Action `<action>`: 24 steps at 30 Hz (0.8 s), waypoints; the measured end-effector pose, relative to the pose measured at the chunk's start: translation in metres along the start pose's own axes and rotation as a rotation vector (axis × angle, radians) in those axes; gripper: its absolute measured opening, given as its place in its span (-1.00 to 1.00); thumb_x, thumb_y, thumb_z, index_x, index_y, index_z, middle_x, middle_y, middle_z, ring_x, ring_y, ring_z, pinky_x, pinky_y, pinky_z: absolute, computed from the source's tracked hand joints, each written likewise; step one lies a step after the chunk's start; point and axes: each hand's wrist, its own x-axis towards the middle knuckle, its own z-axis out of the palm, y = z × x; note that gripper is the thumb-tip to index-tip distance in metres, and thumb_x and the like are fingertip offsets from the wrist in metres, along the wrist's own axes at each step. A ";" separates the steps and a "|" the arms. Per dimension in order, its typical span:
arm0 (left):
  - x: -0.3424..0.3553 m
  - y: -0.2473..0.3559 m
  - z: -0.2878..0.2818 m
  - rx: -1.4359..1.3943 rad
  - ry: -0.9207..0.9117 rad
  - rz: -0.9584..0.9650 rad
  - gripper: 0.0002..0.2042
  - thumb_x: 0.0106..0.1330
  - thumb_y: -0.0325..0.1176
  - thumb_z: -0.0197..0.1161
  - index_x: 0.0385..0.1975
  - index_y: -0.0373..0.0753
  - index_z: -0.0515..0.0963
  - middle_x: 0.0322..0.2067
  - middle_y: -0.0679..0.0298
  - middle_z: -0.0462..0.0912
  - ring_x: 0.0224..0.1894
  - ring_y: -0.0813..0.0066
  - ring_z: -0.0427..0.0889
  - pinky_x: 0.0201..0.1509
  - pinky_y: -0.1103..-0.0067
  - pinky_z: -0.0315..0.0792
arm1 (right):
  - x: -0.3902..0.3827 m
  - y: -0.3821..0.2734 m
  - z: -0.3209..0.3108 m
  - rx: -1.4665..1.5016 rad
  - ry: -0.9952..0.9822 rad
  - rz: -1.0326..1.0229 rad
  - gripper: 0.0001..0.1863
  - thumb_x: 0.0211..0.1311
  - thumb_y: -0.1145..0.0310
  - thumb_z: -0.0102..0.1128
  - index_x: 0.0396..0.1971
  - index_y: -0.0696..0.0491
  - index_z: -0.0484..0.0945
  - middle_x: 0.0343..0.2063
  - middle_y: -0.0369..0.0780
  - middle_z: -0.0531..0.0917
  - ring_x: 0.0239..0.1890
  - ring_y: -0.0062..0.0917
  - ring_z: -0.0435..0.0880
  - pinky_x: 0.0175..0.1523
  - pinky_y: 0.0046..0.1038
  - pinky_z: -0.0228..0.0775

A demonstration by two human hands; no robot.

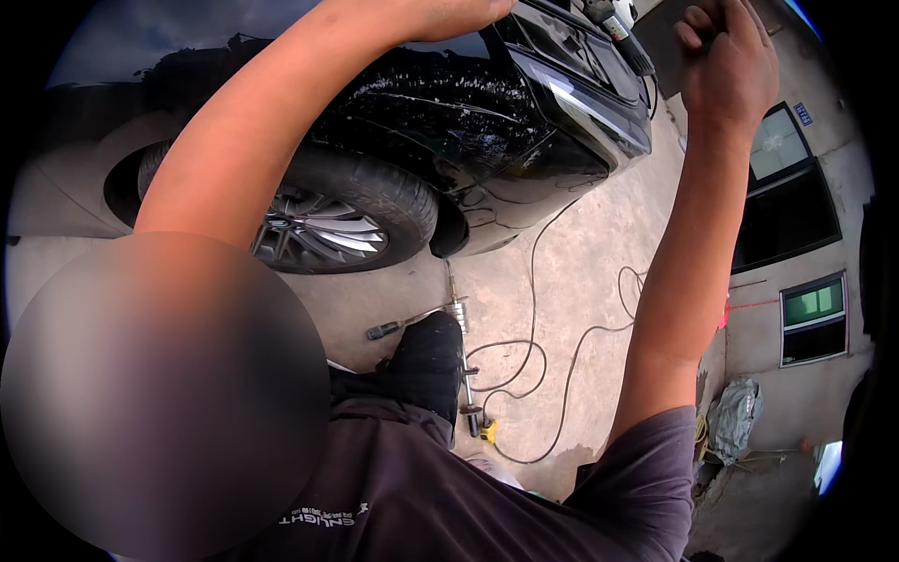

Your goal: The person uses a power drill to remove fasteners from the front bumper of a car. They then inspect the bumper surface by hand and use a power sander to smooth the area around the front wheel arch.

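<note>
glossy black car panel (468,131): mid-view, flecked with pale scuffs, above a black rubber tyre (412,211). left hand (468,17): over the car's upper side, fingers cut off by the frame; grip cannot be told. right hand (730,70): fingers curled, clear of the panel; hold, if any, unclear. grey-and-black corded power tool (620,36): between hands. pale concrete floor (585,281): rough; thin black cable (533,290) looped.

Dark grey short-sleeved T-shirt (421,496), white lettering (323,517) on front; loose right sleeve (655,464); black trousers (426,361).
</note>
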 end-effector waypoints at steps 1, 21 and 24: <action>0.003 0.008 0.000 -0.060 -0.007 0.029 -0.60 0.32 -0.01 0.22 -0.48 -0.25 0.76 -0.44 0.08 0.79 -0.32 0.11 0.79 -0.17 0.25 0.62 | 0.008 -0.022 -0.010 0.024 0.005 -0.040 -0.80 0.52 0.42 0.05 -0.38 0.11 0.39 -0.53 -0.37 0.32 -0.53 -0.65 0.33 -0.42 -0.57 0.22; -0.007 0.000 0.035 -0.048 0.198 0.195 -0.77 0.24 -0.23 0.26 -0.56 -0.17 0.74 -0.41 0.16 0.78 -0.23 0.20 0.76 -0.09 0.30 0.54 | -0.044 0.129 -0.007 -1.410 -0.125 -0.362 -0.64 0.39 0.11 0.36 -0.09 0.11 0.75 -0.32 -0.15 0.81 -0.26 -0.38 0.78 -0.10 -0.38 0.56; -0.003 0.010 0.043 -0.113 0.199 0.284 -0.83 0.24 -0.33 0.21 -0.47 -0.22 0.69 -0.43 0.13 0.76 -0.22 0.17 0.75 -0.06 0.30 0.54 | -0.039 0.118 0.018 -1.282 -0.289 -0.099 -0.63 0.47 0.19 0.06 -0.01 0.12 0.72 -0.08 0.12 0.73 0.05 0.05 0.69 0.18 -0.07 0.49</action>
